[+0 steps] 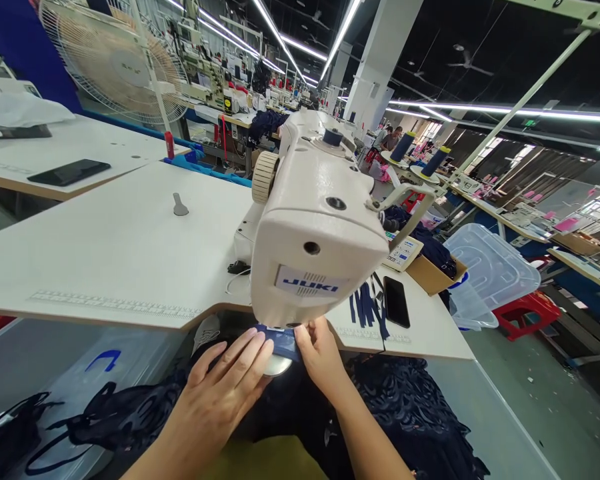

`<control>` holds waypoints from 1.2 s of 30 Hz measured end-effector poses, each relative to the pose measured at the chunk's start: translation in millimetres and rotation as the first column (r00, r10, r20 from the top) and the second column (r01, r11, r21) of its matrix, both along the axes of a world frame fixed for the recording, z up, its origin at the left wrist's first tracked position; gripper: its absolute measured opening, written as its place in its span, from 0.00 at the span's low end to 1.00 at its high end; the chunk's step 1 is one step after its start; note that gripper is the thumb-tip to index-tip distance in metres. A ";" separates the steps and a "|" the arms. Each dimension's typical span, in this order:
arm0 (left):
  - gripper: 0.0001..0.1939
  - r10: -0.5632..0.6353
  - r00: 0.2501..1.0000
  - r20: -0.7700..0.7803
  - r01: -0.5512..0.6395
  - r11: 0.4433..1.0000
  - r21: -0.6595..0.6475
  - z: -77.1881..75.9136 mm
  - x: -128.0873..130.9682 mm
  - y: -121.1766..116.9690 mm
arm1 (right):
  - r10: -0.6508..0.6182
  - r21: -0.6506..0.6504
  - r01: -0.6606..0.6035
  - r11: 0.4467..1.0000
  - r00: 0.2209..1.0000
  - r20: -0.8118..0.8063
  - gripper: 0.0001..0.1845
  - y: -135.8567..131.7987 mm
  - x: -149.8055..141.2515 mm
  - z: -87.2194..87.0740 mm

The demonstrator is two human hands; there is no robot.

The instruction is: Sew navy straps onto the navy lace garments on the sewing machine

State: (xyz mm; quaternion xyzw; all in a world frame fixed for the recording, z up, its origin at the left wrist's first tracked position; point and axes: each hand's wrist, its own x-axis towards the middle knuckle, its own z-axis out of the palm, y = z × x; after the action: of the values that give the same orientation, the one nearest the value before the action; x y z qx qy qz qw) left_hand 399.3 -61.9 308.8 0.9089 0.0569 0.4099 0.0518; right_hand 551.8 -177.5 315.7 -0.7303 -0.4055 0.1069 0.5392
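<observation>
A white JUKI sewing machine (320,240) stands before me, its head hiding the needle area. Under it, a piece of navy fabric (283,341) lies over a rounded metal plate (278,365). My left hand (225,380) rests on the fabric's left side, fingers stretched out flat. At the right edge, my right hand (320,350) pinches the fabric between thumb and fingers. Dark navy lace garments (410,407) hang below the table at the right. More dark strappy garments (125,417) lie at the lower left.
On the white table (105,253) are navy strips (364,305), a phone (397,302) and a small grey piece (180,205). A cardboard box (433,270) of dark fabric sits at the right, beside a clear plastic bin (495,260). A large fan (115,63) stands back left.
</observation>
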 end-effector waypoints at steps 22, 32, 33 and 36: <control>0.12 -0.086 0.992 -0.092 0.096 0.989 0.112 6.7 -7.9 9.1 | 0.133 -0.091 -0.168 0.982 0.942 -0.308 0.10 -69.8 32.9 -32.8; 0.16 0.372 0.926 0.072 -0.370 0.928 -0.038 4.6 -37.2 45.3 | 0.159 -0.212 -0.071 0.975 0.888 0.432 0.11 -25.0 -12.7 37.9; 0.19 0.288 0.957 0.039 -0.288 0.958 -0.012 7.1 -35.2 41.3 | 0.165 -0.238 -0.039 0.971 0.828 0.536 0.13 -16.2 -15.7 35.2; 0.24 -0.064 0.993 -0.095 0.075 0.991 0.112 11.2 -25.2 22.0 | 0.156 -0.258 0.050 0.965 0.682 0.714 0.18 1.0 -20.2 29.2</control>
State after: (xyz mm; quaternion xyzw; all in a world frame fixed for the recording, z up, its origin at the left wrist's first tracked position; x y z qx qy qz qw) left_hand 374.1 -40.0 320.1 0.9295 0.0037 0.3686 0.0110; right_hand 531.5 -176.5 345.0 -0.7636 -0.5899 -0.1252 0.2307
